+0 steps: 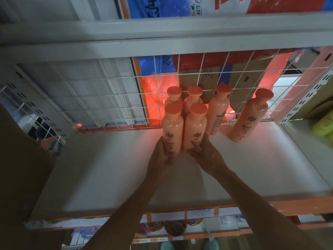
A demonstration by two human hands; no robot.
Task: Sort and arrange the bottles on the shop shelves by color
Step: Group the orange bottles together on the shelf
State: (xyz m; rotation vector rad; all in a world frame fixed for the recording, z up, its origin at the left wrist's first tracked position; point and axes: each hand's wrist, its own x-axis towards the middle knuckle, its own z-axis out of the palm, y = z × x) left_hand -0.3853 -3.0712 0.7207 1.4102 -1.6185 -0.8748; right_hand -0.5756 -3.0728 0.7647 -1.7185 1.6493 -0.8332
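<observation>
**Both hands on the front pair of orange bottles**

The white shelf board (108, 168) lies bare from 6 to 9 o'clock of the bottles, out to its orange front edge (292, 207). A wire grid (108, 98) closes the back at 12 o'clock. The back pair (173, 95) stands just before it. At 3 o'clock stand a fifth bottle (219, 109) and, apart, an outermost bottle (250, 120). The left hand (162, 154) curls round the front-left bottle (173, 129). The right hand (204, 152) grips the front-right bottle (195, 129).

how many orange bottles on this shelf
6: front-left bottle in left hand, front-right bottle in right hand, back-left bottle and back-right bottle behind them, fifth bottle further right, sixth bottle farthest right. None looks hidden.
</observation>
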